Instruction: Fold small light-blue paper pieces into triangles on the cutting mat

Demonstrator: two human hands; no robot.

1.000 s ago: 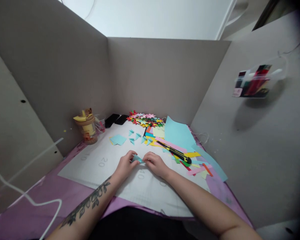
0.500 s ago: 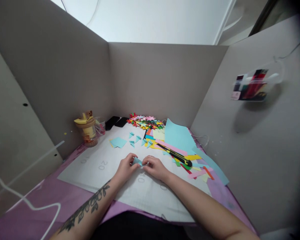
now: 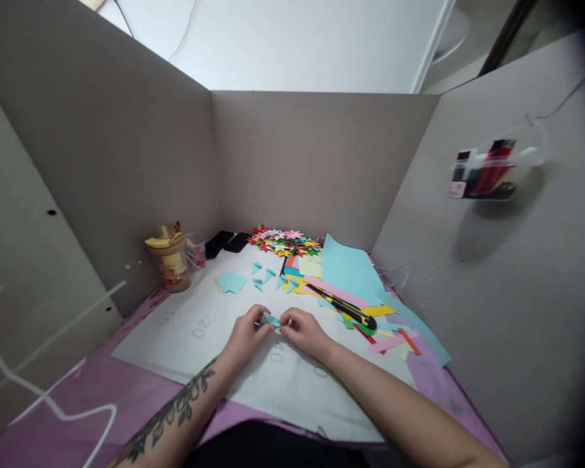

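Observation:
A small light-blue piece of folded paper (image 3: 270, 320) is pinched between my two hands, just above the white sheet (image 3: 185, 338). My left hand (image 3: 248, 330) grips its left side with thumb and fingers. At its right end, my right hand (image 3: 304, 330) has thumb and fingertips closed on it. My fingers cover part of its edges. Beyond my hands lie several small folded light-blue paper pieces (image 3: 270, 273). To their left is a little stack of flat light-blue paper squares (image 3: 231, 282).
A yellow-black utility knife (image 3: 344, 305) rests on coloured paper strips (image 3: 385, 341) at right. Behind are large blue sheets (image 3: 348, 266) and a heap of folded paper stars (image 3: 285, 240). A cup (image 3: 171, 263) and black phones (image 3: 236, 242) stand back left. Grey panels (image 3: 322, 162) enclose the table.
Both hands stay around the folded paper, which now shows a little more as a triangle between them. The whole view has shifted slightly.

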